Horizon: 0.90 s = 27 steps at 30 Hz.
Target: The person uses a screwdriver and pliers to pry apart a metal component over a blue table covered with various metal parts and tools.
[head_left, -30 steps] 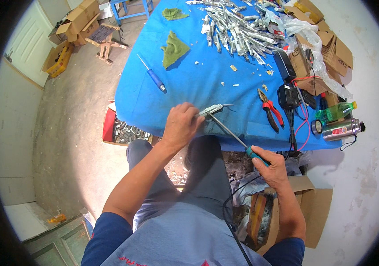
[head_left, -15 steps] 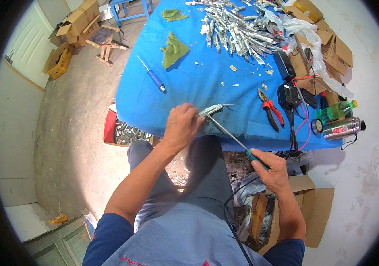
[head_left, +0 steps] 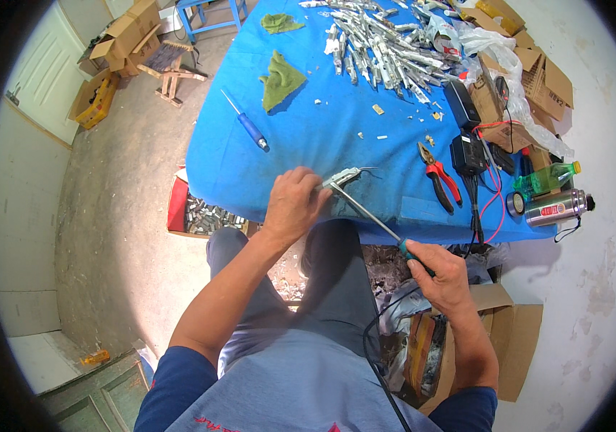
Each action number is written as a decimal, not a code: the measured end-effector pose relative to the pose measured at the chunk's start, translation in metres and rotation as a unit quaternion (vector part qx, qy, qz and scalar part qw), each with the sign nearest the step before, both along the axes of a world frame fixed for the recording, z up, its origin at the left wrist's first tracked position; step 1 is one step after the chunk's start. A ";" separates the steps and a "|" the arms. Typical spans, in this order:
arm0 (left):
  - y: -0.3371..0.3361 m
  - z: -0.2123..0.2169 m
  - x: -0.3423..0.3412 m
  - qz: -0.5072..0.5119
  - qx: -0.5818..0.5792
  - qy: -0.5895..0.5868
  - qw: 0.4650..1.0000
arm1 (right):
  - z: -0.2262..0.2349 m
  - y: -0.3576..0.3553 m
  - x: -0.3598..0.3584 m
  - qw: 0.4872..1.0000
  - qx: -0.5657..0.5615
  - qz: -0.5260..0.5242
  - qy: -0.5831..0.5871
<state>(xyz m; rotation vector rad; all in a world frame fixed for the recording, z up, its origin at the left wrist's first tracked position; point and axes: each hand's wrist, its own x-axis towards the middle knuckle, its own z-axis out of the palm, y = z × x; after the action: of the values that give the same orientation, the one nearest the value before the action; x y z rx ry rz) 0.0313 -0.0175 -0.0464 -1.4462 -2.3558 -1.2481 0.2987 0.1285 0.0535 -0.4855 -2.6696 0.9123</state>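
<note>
My left hand [head_left: 293,203] is closed around the near end of a slim white-and-metal strip-shaped part [head_left: 342,176], at the front of the blue-covered table. A thin wire juts from the part's far end. My right hand [head_left: 439,272] grips the teal handle of a screwdriver [head_left: 373,215]. Its long shaft slants up to the left, and its tip meets the part just beside my left fingers. Pliers with red handles [head_left: 440,176] lie to the right. A blue-handled screwdriver [head_left: 248,126] rests to the left, near two green cloths [head_left: 281,81].
Many similar strip parts [head_left: 387,54] are heaped at the far side. Black power adapters [head_left: 468,153] with cords, a green bottle [head_left: 549,180] and a steel flask [head_left: 554,209] line the right edge. A box of small metal pieces [head_left: 204,216] stands below the table's left edge.
Almost nothing differs. The held part and the screwdriver tip have shifted very slightly, with both hands keeping their grips.
</note>
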 end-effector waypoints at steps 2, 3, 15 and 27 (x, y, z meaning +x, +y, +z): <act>0.000 0.000 0.000 0.000 -0.001 -0.002 1.000 | -0.001 -0.001 0.001 1.000 0.021 0.003 -0.004; 0.000 0.001 0.000 -0.001 -0.002 -0.003 1.000 | -0.001 -0.001 0.001 1.000 0.027 0.003 -0.003; 0.000 0.002 -0.001 -0.005 -0.009 -0.005 1.000 | -0.013 0.004 0.002 0.999 0.031 0.020 0.014; -0.002 0.007 -0.005 -0.015 -0.003 -0.047 0.999 | -0.012 0.019 -0.003 0.975 -0.205 -0.048 -0.066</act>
<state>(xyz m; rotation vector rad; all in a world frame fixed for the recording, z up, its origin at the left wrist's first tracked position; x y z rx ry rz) 0.0262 -0.0191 -0.0391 -1.4599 -2.4066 -1.3462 0.2962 0.1473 0.0417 -0.7831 -2.5418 1.4538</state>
